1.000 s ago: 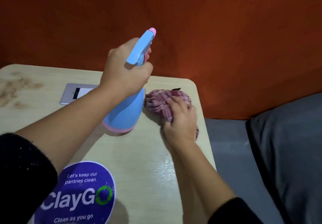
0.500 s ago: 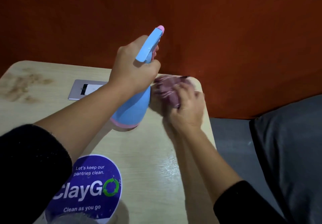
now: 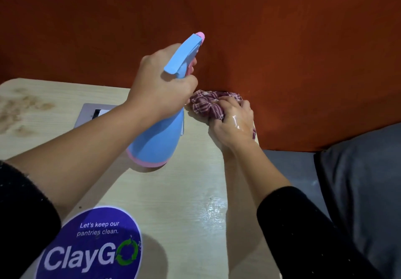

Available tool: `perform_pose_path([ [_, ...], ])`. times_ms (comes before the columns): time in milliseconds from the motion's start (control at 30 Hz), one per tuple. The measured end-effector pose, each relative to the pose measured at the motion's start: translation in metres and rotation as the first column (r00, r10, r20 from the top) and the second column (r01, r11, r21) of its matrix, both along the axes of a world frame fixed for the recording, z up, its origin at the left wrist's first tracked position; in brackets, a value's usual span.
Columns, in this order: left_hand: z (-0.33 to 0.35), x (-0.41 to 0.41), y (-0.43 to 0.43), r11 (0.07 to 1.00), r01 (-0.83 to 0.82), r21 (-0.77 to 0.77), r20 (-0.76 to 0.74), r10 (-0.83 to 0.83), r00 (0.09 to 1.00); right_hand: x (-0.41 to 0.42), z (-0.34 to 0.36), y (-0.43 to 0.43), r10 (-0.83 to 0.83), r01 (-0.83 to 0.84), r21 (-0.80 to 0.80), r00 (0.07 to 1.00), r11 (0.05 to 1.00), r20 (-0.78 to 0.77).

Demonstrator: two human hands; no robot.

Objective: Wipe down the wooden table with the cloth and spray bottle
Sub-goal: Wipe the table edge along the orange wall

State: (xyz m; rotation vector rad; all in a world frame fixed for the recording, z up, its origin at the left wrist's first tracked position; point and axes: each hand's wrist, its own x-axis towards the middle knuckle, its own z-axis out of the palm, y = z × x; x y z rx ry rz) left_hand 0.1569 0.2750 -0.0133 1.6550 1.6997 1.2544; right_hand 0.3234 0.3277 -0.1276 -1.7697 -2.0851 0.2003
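Since a second ago: right hand (image 3: 234, 122) and cloth (image 3: 206, 105) have slid away from the person, from a spot short of the far right corner of the bench (image 3: 184, 202) up into that corner. Left hand (image 3: 160, 83) and spray bottle (image 3: 156, 144) have kept their pose.

Count: two hands, one spray bottle, one cloth, one round sticker (image 3: 93, 246), one metal plate (image 3: 91, 113), one cushion (image 3: 358, 181).

Left hand: clenched round the neck of the spray bottle, just under the blue trigger head. Pink nozzle tip points up and away toward the orange-red wall (image 3: 260, 39). Bottle leans, with the base toward the person and low over the middle of the bench. A shadow lies beneath it; cannot tell whether the pink-rimmed base touches the wood.

Right hand: fingers curled into the cloth, bunching it and pressing it down on the bench. The back of this hand is glossy and wet. Cloth is red and white check, crumpled, at the back edge where bench meets wall, just right of the bottle.

Container: the bottle is opaque blue, contents not visible.

Bench: pale wood grain, rounded corners. Brown stains (image 3: 21, 109) at far left. A wet patch (image 3: 214, 209) shines near the right edge, beside the right forearm. Metal plate sits flush in the top, left of the bottle, with a dark slot, partly hidden by the left forearm. Purple sticker at the near edge reads "Let's keep our pantries clean. ClayGo".

Grey cushion lies off the bench to the right. Both sleeves (image 3: 26, 209) black.
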Motion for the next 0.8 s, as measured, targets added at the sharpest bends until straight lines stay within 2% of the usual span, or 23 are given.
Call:
perform_pose_path([
  [200, 0.0, -0.002, -0.003, 1.0, 0.01, 0.001, 0.017, -0.01, 1.0, 0.021, 0.003, 0.001, -0.185, 0.185, -0.023, 0.983, 0.982, 0.017],
  [267, 0.0, -0.004, -0.006, 1.0, 0.01, 0.01, 0.019, -0.01, 1.0, 0.025, 0.011, 0.001, -0.252, 0.25, -0.056, 0.968, 0.967, -0.02],
  [333, 0.001, -0.005, -0.01, 1.0, 0.021, 0.016, 0.015, -0.022, 1.0, 0.028, 0.025, -0.004, -0.343, 0.335, -0.07, 0.923, 0.939, -0.177],
  [400, 0.001, -0.005, -0.011, 0.999, 0.033, 0.022, 0.013, -0.033, 0.999, 0.029, 0.04, -0.012, -0.38, 0.377, -0.088, 0.836, 0.922, -0.395],
  [500, 0.001, -0.005, -0.011, 0.999, 0.026, 0.026, 0.011, -0.026, 1.0, 0.009, 0.059, -0.031, -0.316, 0.28, -0.176, 0.606, 0.944, -0.73],
  [533, 0.001, -0.004, -0.011, 0.999, 0.019, 0.026, 0.016, -0.02, 1.0, -0.002, 0.058, -0.042, -0.287, 0.234, -0.184, 0.563, 0.955, -0.775],
  [600, 0.001, -0.002, -0.011, 0.999, 0.014, 0.029, 0.017, -0.014, 1.0, -0.028, 0.044, -0.072, -0.207, 0.138, -0.155, 0.615, 0.978, -0.761],
  [667, 0.001, 0.0, -0.011, 0.999, 0.01, 0.035, 0.001, -0.01, 1.0, -0.046, 0.024, -0.1, -0.069, 0.036, -0.063, 0.748, 0.997, -0.66],
  [733, 0.0, 0.0, -0.011, 0.999, 0.007, 0.046, -0.014, -0.007, 1.0, -0.052, 0.007, -0.112, 0.055, -0.035, 0.059, 0.922, 0.998, -0.383],
  [800, -0.001, 0.0, -0.011, 0.998, 0.007, 0.06, -0.019, -0.006, 1.0, -0.045, 0.002, -0.105, 0.042, -0.024, 0.107, 0.984, 0.994, -0.171],
])
